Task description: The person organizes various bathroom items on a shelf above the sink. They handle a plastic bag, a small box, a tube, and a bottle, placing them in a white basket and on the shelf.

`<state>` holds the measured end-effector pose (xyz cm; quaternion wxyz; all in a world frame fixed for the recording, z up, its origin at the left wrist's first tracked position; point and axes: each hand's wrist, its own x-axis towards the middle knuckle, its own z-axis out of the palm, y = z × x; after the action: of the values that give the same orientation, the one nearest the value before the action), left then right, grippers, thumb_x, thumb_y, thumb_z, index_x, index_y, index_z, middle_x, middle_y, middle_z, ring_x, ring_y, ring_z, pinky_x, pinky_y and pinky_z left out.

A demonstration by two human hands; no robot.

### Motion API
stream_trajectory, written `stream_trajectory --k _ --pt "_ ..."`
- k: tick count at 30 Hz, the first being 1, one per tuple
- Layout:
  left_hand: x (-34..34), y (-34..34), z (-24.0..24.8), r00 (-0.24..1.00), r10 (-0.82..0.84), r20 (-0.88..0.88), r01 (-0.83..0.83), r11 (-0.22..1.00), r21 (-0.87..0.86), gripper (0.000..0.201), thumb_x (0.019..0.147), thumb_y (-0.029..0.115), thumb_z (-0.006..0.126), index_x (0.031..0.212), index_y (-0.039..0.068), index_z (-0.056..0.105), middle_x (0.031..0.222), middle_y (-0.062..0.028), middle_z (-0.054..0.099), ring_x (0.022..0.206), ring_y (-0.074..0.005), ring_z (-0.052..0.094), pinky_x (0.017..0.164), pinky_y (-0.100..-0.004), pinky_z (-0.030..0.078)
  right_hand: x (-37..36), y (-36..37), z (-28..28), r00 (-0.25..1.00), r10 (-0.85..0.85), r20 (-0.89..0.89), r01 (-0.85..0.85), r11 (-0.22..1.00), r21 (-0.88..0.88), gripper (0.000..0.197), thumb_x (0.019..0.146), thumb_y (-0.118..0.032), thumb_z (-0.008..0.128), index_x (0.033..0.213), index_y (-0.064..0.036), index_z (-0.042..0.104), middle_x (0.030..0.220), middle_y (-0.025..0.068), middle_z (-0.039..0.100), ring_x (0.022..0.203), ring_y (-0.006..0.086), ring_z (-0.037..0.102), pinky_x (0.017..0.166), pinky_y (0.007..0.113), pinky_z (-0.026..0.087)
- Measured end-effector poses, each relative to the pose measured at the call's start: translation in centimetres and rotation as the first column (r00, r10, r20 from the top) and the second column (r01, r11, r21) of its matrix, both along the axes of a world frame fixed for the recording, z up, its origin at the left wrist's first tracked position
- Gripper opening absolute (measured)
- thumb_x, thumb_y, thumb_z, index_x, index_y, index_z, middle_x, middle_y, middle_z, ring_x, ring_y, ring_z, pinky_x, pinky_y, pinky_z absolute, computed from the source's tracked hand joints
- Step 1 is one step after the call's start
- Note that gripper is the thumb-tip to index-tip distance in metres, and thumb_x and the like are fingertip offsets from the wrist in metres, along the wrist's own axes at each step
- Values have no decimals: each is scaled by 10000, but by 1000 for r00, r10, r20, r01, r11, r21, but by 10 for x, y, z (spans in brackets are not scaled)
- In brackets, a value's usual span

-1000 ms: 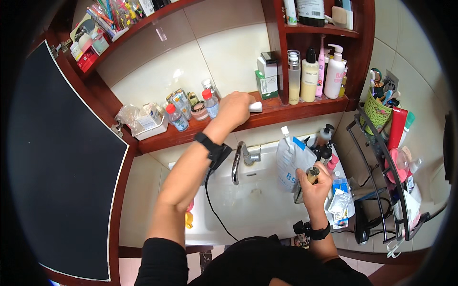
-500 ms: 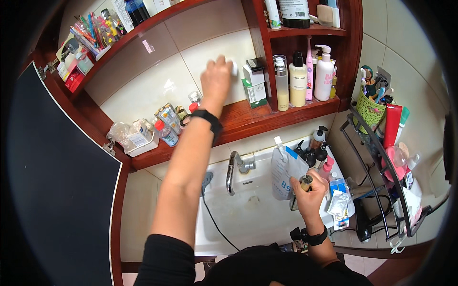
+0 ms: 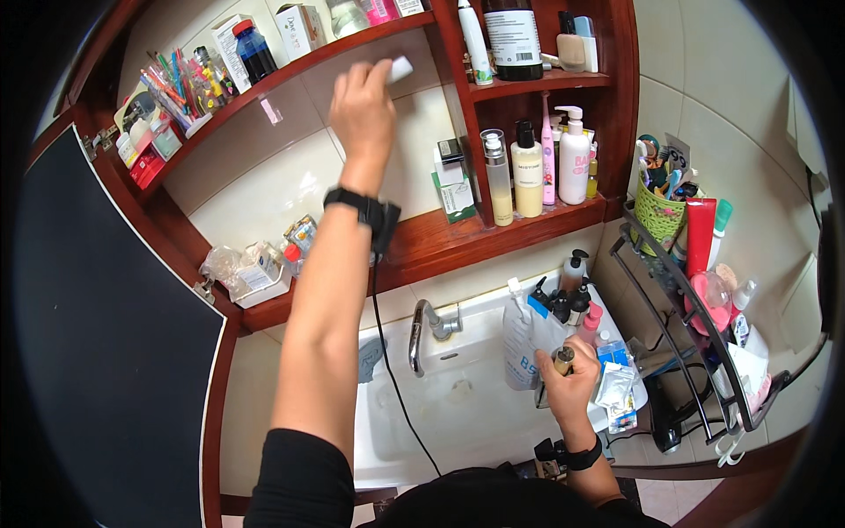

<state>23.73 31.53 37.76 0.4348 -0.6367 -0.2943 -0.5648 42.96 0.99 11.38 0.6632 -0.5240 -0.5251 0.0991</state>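
My left hand (image 3: pixel 363 110) is raised in front of the tiled back wall of the shelf, under the upper board. Its fingers are closed on a small white block-like piece (image 3: pixel 400 69), whose kind I cannot make out. Over the right side of the sink (image 3: pixel 414 440), my right hand (image 3: pixel 572 387) is wrapped round a small bottle (image 3: pixel 564 355) with a gold-brown top. Most of that bottle is hidden by the fingers. Just beyond it a white refill pouch (image 3: pixel 521 339) with blue print stands upright beside several dark pump bottles (image 3: pixel 576 299).
A faucet (image 3: pixel 421 334) rises at the sink's back, and a black cord (image 3: pixel 400 405) hangs across the basin. Cosmetic bottles (image 3: pixel 528 172) and a small box (image 3: pixel 456 195) stand on the red-brown shelf. At right is a black wire rack (image 3: pixel 673 295); a dark cabinet door (image 3: pixel 106 334) opens at left.
My left hand has moved up the wall with the white piece, nearer the upper board. My right hand still holds the bottle in much the same place. The view has shifted slightly.
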Motion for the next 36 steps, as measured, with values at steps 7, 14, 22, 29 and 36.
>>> stream_trajectory --k 7,14,22,29,36 --pt "12 30 -35 973 46 -226 -87 981 -176 193 851 78 631 936 179 772 900 -19 663 841 -263 664 686 -411 587 2 6 -2 1000 -18 16 18 1000 24 376 725 51 784 652 10 417 653 64 428 577 178 406 533 327 323" --pt "-16 15 -64 942 -107 -318 -99 816 -569 258 806 17 667 996 152 776 909 -51 648 860 -276 639 724 -435 563 4 4 0 1000 -9 16 9 1000 26 379 723 48 784 652 10 413 651 64 421 576 185 406 534 330 322" --pt "13 39 -7 889 206 -409 -236 972 -23 403 836 115 636 1239 118 639 1201 -67 603 1140 -309 573 1014 -438 482 -4 7 -6 998 52 -29 -52 998 27 388 720 47 784 646 8 405 652 66 415 578 182 399 543 334 318" --pt "-43 35 17 860 191 -473 -276 954 -118 699 918 291 684 1541 121 417 1581 -83 440 1450 -282 409 1224 -439 319 -15 20 -17 996 71 -54 -71 997 10 401 734 36 778 643 2 389 649 60 396 578 171 374 540 332 291" --pt "-151 14 22 851 229 -473 -347 921 -178 628 947 282 656 1516 102 459 1566 -109 460 1439 -311 425 1217 -431 332 -18 20 -13 999 46 -7 -46 999 -15 424 744 20 781 657 -9 367 676 43 363 605 152 364 563 320 282"
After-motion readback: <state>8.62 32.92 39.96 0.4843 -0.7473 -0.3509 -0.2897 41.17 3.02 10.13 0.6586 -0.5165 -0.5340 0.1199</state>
